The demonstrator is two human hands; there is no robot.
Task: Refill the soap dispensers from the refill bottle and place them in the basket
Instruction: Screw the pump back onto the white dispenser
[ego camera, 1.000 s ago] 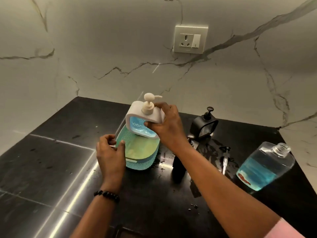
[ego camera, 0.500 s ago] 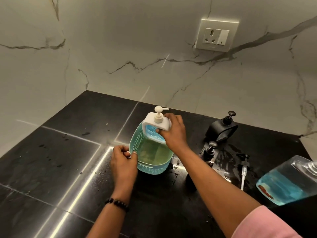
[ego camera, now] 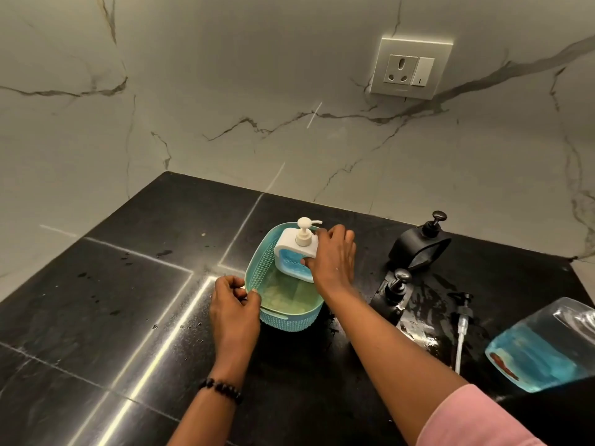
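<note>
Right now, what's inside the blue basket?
Inside the basket stands the white soap dispenser with blue soap, at the far end, gripped by the right hand. The near floor looks bare. The hand covers the far right corner. The left hand holds the rim.

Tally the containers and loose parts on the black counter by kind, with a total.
Soap dispensers: 3, a white one in the right hand, a large black one and a small black one
Baskets: 1, teal, rim pinched by the left hand
Refill bottles: 1
Loose pumps: 1
Total: 6
</note>
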